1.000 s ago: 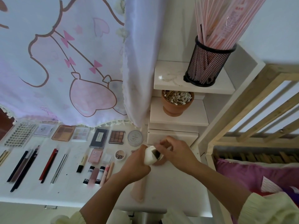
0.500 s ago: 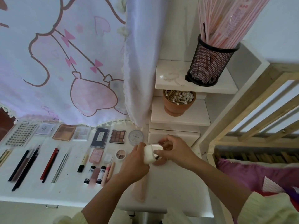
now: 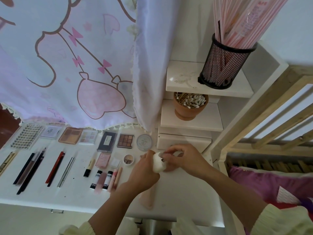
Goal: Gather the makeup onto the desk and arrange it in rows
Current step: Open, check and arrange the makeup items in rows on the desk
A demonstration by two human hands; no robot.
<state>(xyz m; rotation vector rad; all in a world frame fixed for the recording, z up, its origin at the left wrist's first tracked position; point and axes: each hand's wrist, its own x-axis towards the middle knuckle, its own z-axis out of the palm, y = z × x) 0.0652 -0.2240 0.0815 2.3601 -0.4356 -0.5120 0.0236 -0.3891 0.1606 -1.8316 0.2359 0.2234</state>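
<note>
Over the right part of the white desk (image 3: 183, 197), my left hand (image 3: 144, 173) grips a small white makeup case (image 3: 158, 164). My right hand (image 3: 183, 158) pinches a small part at the case's top; what it is stays hidden by the fingers. Makeup lies in rows to the left: palettes (image 3: 125, 140) and a round compact (image 3: 144, 142) along the back, pencils (image 3: 30, 168) and a red pen (image 3: 55, 167) in front, small tubes (image 3: 103, 179) near my left wrist. A pink tube (image 3: 148, 195) lies partly under my left forearm.
A printed curtain (image 3: 76, 61) hangs over the desk's back. White stepped shelves (image 3: 191, 119) at the right hold a terracotta pot of cotton swabs (image 3: 189, 106) and a black mesh cup (image 3: 223, 65) of pink sticks. A wooden bed frame (image 3: 264, 126) and purple bedding (image 3: 274, 182) lie further right.
Both hands have stayed together on the white case and shifted it slightly. My right fingers have moved from inside the case's opening to pinching at its top.
</note>
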